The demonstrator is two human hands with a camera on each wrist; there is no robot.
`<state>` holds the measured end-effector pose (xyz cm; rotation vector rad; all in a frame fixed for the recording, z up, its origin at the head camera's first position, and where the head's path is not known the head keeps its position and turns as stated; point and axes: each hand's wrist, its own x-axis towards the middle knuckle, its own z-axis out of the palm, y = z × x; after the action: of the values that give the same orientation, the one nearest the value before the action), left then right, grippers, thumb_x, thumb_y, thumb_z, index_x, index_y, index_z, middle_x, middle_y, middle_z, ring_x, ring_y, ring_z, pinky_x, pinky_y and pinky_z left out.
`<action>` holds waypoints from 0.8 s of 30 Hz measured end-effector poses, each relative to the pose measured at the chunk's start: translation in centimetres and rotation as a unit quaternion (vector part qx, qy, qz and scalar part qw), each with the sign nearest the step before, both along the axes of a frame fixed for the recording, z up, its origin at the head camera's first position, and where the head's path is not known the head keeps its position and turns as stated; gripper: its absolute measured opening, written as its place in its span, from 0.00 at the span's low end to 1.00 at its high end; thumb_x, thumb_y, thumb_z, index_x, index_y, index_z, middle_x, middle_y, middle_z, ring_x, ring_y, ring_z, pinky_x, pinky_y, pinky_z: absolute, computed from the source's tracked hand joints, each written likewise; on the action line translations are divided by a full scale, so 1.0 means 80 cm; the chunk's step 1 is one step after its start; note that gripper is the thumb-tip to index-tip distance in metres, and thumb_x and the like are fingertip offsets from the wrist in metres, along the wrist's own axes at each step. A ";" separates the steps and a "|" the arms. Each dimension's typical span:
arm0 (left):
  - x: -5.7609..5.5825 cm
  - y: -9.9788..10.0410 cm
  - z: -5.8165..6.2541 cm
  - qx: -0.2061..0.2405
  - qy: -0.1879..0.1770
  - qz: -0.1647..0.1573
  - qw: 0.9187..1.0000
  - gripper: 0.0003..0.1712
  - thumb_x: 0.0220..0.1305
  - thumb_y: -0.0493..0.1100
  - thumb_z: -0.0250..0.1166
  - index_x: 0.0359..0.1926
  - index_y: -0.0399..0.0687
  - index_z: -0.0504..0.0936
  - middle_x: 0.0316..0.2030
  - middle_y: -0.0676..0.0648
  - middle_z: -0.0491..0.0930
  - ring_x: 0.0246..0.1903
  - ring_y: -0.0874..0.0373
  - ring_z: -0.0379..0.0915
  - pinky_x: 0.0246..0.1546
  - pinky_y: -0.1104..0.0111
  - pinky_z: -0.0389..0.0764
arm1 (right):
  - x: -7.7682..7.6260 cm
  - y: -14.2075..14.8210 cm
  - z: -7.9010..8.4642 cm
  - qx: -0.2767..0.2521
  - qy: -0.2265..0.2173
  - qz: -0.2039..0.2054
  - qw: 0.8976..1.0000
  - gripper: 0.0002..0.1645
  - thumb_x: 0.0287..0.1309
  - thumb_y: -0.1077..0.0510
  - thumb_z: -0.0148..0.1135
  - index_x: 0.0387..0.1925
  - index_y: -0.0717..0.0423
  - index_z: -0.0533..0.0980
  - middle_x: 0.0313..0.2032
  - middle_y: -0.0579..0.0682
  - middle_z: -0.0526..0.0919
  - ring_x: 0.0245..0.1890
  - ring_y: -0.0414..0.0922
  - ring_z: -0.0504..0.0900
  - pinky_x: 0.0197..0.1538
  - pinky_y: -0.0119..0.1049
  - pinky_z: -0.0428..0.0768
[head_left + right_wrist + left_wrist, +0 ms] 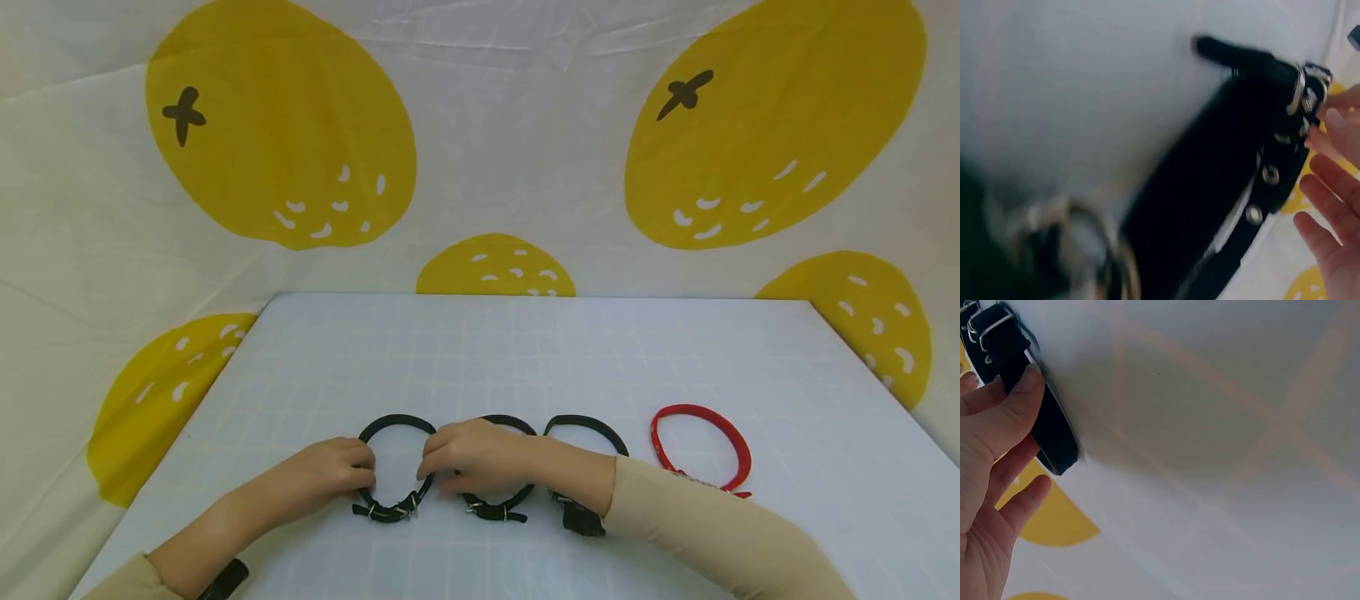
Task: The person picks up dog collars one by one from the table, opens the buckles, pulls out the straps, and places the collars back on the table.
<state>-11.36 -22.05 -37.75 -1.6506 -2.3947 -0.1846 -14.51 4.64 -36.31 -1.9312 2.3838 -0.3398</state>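
A black buckled collar (395,419) stands as a ring at the left of a row on the table. My left hand (330,471) pinches its left side; in the left wrist view the thumb lies along the black strap (1057,434). My right hand (480,457) pinches the same collar's right side between thumb and fingers. Below that hand sits a second black collar (498,511), partly covered by it. In the right wrist view, a wide black strap with metal eyelets (1197,162) fills the middle, and the fingers of my right hand (1335,200) are at the right edge.
A third black collar (592,425) stands further right, partly hidden behind my right forearm. A red collar (738,450) is at the row's right end, its lower edge near the sleeve (697,525). White cloth with yellow fruit prints surrounds the pale gridded table (525,350).
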 end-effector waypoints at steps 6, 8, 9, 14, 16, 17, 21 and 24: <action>0.000 0.004 -0.002 -0.015 0.010 0.000 1.000 0.10 0.46 0.35 0.69 0.28 0.54 0.79 0.27 0.58 0.70 0.28 0.66 0.64 0.29 0.79 0.69 | 0.006 -0.025 -0.008 0.017 0.045 0.023 0.999 0.10 0.54 0.57 0.66 0.40 0.46 0.82 0.34 0.39 0.79 0.35 0.32 0.72 0.35 0.16 0.68; 0.001 0.006 -0.003 -0.020 0.009 0.002 1.000 0.10 0.47 0.34 0.68 0.27 0.54 0.77 0.26 0.59 0.66 0.27 0.68 0.61 0.27 0.81 0.66 | 0.006 -0.031 -0.009 0.017 0.048 0.020 0.999 0.08 0.53 0.57 0.66 0.38 0.46 0.83 0.31 0.38 0.78 0.32 0.32 0.71 0.31 0.16 0.66; 0.001 0.006 -0.003 -0.022 0.008 0.003 1.000 0.11 0.48 0.34 0.68 0.27 0.54 0.76 0.26 0.59 0.65 0.26 0.68 0.60 0.27 0.81 0.64 | 0.006 -0.033 -0.010 0.019 0.048 0.017 0.999 0.08 0.53 0.56 0.66 0.37 0.46 0.83 0.30 0.38 0.78 0.31 0.31 0.70 0.30 0.16 0.66; 0.003 0.007 -0.003 -0.022 0.001 0.006 1.000 0.13 0.47 0.31 0.68 0.28 0.52 0.74 0.26 0.58 0.61 0.26 0.68 0.58 0.26 0.82 0.62 | 0.007 -0.040 -0.013 0.047 0.062 0.003 0.997 0.06 0.53 0.55 0.66 0.35 0.45 0.83 0.26 0.37 0.76 0.25 0.31 0.68 0.24 0.18 0.62; 0.003 0.007 -0.003 -0.019 0.000 0.006 1.000 0.14 0.46 0.31 0.68 0.29 0.52 0.74 0.27 0.58 0.62 0.27 0.68 0.59 0.26 0.82 0.63 | 0.008 -0.040 -0.013 0.055 0.064 0.001 0.996 0.06 0.53 0.56 0.66 0.35 0.45 0.83 0.25 0.37 0.75 0.24 0.31 0.66 0.23 0.18 0.61; 0.002 0.007 -0.003 -0.016 0.000 0.005 1.000 0.14 0.46 0.31 0.68 0.30 0.51 0.74 0.27 0.58 0.62 0.27 0.68 0.59 0.26 0.82 0.63 | 0.008 -0.040 -0.012 0.058 0.064 0.000 0.996 0.06 0.53 0.56 0.66 0.35 0.45 0.83 0.25 0.37 0.75 0.24 0.31 0.66 0.23 0.18 0.61; -0.002 0.008 -0.002 0.008 0.010 -0.004 1.000 0.14 0.45 0.28 0.64 0.31 0.50 0.74 0.27 0.57 0.63 0.27 0.67 0.60 0.27 0.82 0.65 | 0.006 -0.035 -0.008 0.057 0.054 -0.002 0.997 0.06 0.53 0.58 0.66 0.35 0.46 0.82 0.26 0.37 0.77 0.25 0.31 0.67 0.27 0.18 0.64; -0.005 0.010 0.002 0.032 0.027 -0.015 0.999 0.11 0.50 0.28 0.58 0.30 0.49 0.73 0.27 0.57 0.63 0.27 0.66 0.61 0.27 0.81 0.65 | 0.003 -0.031 -0.005 0.050 0.049 -0.004 0.998 0.06 0.53 0.58 0.66 0.35 0.46 0.82 0.26 0.37 0.78 0.26 0.32 0.69 0.28 0.18 0.65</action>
<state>-11.79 -21.23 -37.62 -1.6429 -2.3009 -0.2178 -14.30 2.16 -36.71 -1.9380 2.4183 -0.1258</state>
